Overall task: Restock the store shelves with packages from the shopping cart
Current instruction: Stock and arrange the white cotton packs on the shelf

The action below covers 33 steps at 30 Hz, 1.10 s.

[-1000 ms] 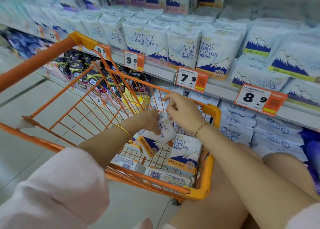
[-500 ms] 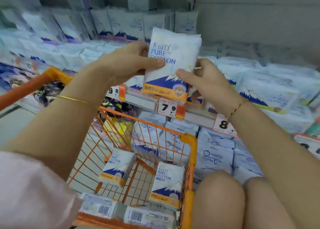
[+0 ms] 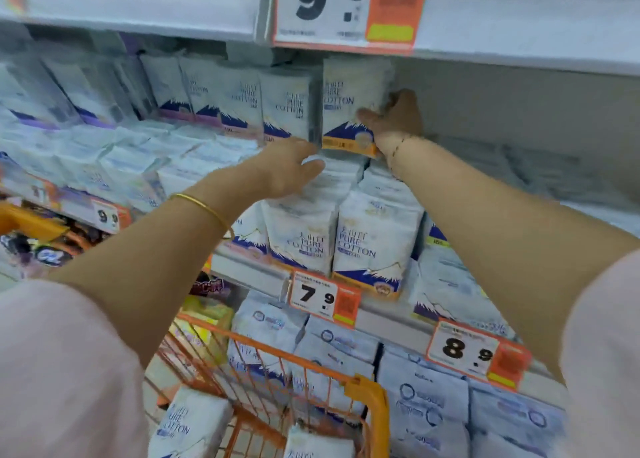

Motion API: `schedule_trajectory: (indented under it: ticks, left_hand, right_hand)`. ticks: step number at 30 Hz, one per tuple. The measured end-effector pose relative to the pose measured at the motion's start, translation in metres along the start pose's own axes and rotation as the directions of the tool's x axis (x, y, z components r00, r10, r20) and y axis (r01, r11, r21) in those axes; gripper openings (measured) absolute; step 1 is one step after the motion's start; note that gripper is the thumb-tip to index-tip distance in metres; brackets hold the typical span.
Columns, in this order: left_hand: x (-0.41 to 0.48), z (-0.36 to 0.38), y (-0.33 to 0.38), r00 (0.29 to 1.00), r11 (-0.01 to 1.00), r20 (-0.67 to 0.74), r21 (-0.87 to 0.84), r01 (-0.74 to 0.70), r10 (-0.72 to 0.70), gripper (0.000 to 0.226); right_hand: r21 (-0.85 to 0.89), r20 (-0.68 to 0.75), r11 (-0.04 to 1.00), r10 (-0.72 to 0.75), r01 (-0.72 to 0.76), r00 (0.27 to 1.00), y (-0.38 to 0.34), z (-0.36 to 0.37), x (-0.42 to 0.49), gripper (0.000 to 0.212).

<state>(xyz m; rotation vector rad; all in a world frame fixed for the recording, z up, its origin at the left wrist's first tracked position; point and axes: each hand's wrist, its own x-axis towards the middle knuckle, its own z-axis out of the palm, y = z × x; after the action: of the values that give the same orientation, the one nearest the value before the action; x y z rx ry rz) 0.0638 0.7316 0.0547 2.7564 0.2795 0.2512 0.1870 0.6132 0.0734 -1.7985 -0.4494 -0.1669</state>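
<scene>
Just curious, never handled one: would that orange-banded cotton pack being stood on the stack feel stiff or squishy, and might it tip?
Probably squishy and light: the orange-banded pack is a puffy plastic pouch, and the right hand grips it by one side. It could tip: it stands tall on soft, uneven packs lying flat.

— What's the shelving like?
— Pale grey. The upper shelf (image 3: 519, 31) runs across the top, and its front edge carries a big white-and-orange 9.9 price tag (image 3: 346, 7).
— And behind it?
— A bare grey back panel (image 3: 519, 111) on the right, in shade.
— Lower down?
— The middle shelf (image 3: 249, 270) edge bears a 7.9 tag (image 3: 323, 298) and an 8.9 tag (image 3: 474, 353). The light is soft and even.
</scene>
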Motion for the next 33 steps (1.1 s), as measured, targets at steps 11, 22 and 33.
schedule_trajectory:
  ticks: [11, 22, 33]
  left_hand:
    - [0.017, 0.003, -0.013, 0.999, 0.999, 0.048, -0.055, -0.001, 0.004, 0.048]
    - [-0.006, -0.005, -0.014, 1.0, 0.993, -0.01, -0.114, 0.019, -0.02, 0.044]
    - [-0.137, 0.0, -0.011, 0.908, 0.871, -0.384, -0.49, -0.045, -0.169, 0.013]
  right_hand:
    - [-0.303, 0.045, 0.951, 0.073, -0.056, 0.996, 0.029, 0.028, 0.052, 0.046]
    - [-0.45, 0.029, 0.885, 0.148, -0.12, 0.989, 0.019, 0.027, 0.042, 0.055]
    - [0.112, 0.438, 0.984, -0.171, 0.135, 0.882, -0.012, -0.012, -0.19, 0.019]
